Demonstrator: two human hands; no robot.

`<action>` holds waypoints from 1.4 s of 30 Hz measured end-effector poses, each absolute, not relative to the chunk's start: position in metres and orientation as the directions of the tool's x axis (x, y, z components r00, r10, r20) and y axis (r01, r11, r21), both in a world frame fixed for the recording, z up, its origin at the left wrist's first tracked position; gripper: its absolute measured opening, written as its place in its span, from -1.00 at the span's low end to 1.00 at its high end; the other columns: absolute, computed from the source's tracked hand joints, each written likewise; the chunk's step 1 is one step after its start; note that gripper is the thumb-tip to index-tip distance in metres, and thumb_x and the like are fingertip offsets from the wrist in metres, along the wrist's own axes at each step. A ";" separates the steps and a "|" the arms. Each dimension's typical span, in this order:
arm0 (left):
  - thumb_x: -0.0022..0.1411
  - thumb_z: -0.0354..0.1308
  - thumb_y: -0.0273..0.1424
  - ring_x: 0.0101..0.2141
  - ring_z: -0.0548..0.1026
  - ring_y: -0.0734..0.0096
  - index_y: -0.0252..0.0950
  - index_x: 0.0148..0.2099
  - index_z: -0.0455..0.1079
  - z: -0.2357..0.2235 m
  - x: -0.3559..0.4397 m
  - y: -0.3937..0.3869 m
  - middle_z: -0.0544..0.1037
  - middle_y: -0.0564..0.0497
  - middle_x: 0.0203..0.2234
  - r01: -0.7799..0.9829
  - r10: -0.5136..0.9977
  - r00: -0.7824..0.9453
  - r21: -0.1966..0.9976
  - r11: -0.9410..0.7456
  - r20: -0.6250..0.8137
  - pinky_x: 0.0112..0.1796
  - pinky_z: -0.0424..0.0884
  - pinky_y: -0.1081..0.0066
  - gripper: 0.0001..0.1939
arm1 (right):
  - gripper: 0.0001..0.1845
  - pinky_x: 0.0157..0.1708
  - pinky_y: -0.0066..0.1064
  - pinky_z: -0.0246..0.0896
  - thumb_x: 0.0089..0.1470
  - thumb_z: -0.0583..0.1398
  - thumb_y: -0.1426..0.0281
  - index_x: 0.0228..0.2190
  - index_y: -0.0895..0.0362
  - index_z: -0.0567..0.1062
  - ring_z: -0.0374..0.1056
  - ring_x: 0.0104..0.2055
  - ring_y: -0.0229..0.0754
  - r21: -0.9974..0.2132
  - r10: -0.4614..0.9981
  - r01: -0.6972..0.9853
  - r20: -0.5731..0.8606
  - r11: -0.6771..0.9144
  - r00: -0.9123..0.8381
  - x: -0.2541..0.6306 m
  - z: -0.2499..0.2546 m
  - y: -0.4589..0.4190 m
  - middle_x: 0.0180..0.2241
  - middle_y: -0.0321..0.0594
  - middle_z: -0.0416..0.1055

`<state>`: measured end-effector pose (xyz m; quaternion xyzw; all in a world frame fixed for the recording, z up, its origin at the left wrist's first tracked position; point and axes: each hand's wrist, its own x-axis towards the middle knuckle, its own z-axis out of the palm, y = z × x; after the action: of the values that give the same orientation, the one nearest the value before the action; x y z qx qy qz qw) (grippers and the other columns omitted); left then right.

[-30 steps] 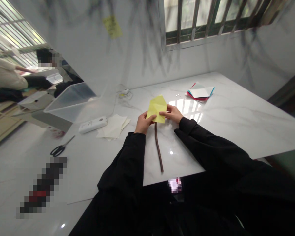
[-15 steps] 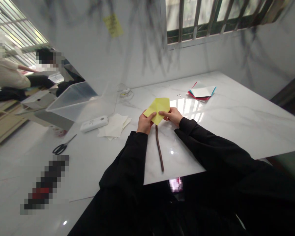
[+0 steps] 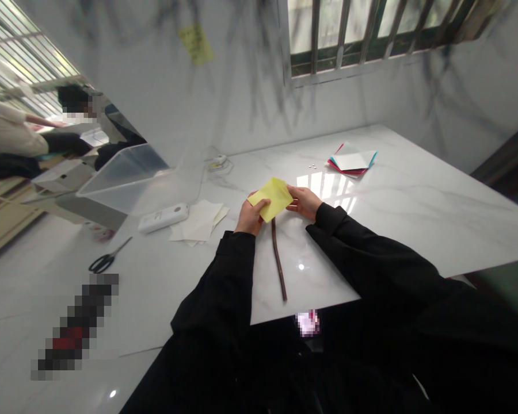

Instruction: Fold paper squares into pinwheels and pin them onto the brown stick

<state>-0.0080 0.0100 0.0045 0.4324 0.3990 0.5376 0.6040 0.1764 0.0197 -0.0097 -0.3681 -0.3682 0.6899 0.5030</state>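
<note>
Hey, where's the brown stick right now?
In the head view, the brown stick lies on the white table near the middle, between the two black sleeves, just below the yellow paper in the left hand.

Bench [image 3: 435, 218] left: we see scissors [image 3: 111, 256], and a white device [image 3: 164, 219] beside pale sheets [image 3: 198, 222].
Bench far side: we find stacked coloured sheets [image 3: 351, 161], white uppermost.
Wall [image 3: 242, 109]: we notice a yellow note [image 3: 195, 44] left of a barred window [image 3: 373, 34].
Background: we make out two people [image 3: 8, 129] beyond a clear bin [image 3: 125, 178].
</note>
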 end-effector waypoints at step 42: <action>-0.23 0.60 -0.14 -0.09 0.65 -0.01 -0.37 -0.11 0.57 -0.001 -0.013 0.013 0.70 -0.16 -0.21 -0.134 0.985 0.136 0.987 -0.083 0.101 0.02 0.55 0.05 -0.36 | -0.58 -0.48 -0.46 0.25 -0.14 0.50 0.13 -0.37 0.20 0.62 0.38 -0.47 -0.25 -0.991 0.977 -0.135 0.020 -0.010 -0.214 0.172 -0.023 0.023 -0.46 -0.23 0.55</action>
<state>-0.0126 0.0129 -0.0012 0.5239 0.4061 0.5166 0.5420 0.1716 0.0230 -0.0234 -0.4069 -0.5173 0.5825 0.4771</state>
